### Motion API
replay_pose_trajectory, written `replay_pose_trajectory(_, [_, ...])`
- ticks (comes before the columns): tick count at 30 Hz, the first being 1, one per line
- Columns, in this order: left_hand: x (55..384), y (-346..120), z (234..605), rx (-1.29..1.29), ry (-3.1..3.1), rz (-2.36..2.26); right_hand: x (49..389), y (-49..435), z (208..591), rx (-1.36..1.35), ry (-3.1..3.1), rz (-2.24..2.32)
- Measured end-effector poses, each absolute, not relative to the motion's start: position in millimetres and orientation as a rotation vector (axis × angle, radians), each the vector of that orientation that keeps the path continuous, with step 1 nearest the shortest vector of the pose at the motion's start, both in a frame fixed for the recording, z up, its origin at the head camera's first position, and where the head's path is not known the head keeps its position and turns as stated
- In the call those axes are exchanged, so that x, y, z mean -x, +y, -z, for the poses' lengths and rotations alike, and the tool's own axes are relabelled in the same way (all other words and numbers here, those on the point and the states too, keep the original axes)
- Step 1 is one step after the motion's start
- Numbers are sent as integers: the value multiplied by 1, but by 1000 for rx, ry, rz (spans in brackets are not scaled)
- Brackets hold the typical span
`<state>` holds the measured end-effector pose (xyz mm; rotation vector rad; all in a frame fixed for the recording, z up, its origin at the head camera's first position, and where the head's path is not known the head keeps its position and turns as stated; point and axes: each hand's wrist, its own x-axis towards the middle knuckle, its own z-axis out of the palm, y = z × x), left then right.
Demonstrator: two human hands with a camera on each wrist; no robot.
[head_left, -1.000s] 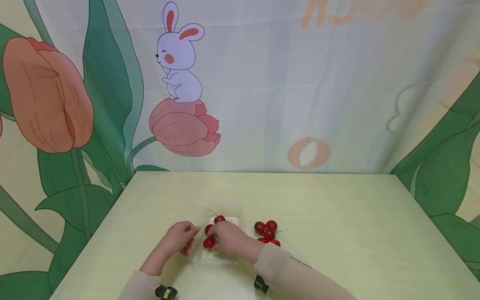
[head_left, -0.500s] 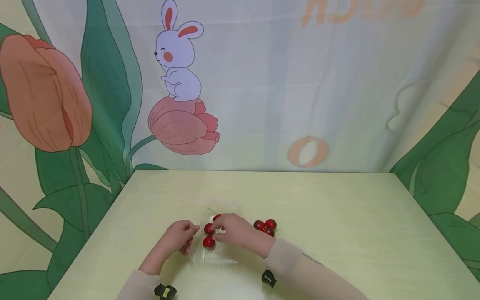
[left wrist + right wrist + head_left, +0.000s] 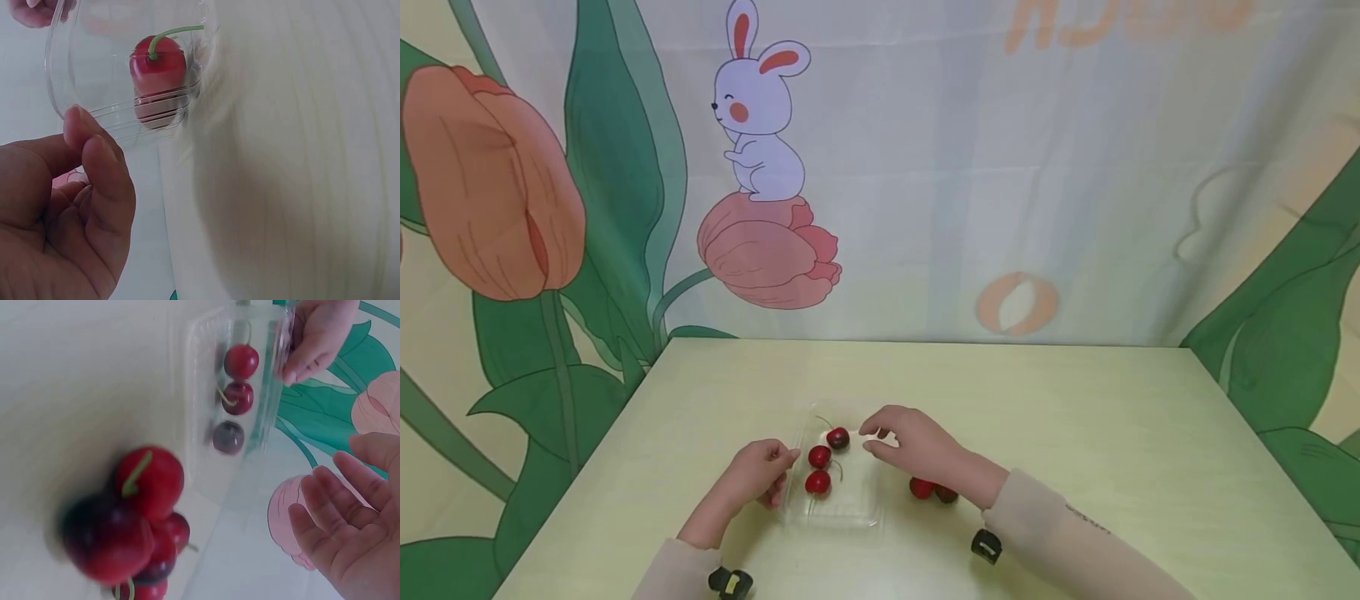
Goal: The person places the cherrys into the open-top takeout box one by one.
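A clear plastic container (image 3: 856, 505) lies on the table with 3 red cherries in it, a dark one (image 3: 838, 438) at the far end and two brighter ones (image 3: 818, 482) nearer. My left hand (image 3: 762, 473) pinches its left rim between thumb and fingertips; in the left wrist view the fingertips (image 3: 78, 122) meet the clear edge. My right hand (image 3: 917, 442) hovers by the container's right side, fingers apart and holding nothing. Below that hand sits a pile of loose cherries (image 3: 922, 487), partly hidden by it in the head view but plain in the right wrist view (image 3: 150, 481).
The pale table (image 3: 1075, 433) extends to the right of the pile and behind the container. A printed curtain (image 3: 910, 167) with a rabbit and tulips hangs along the table's back edge. Each wrist wears a dark strap-on device (image 3: 987, 546).
My right hand has drawn back from the cherries in the container, moving right and over the loose pile. All 3 cherries inside now show fully. The left hand stays at the rim.
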<state>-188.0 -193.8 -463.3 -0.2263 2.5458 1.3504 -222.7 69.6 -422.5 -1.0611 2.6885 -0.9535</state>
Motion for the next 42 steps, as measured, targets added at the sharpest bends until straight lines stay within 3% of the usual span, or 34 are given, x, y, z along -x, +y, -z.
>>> replay_pose_trajectory(23, [188,-193,462,221,2566,-1320,240,141,422,902,2724,1067])
replay_pose_trajectory(42, [188,-194,463,224,2574,-1315,267,160,456,776,2618,883])
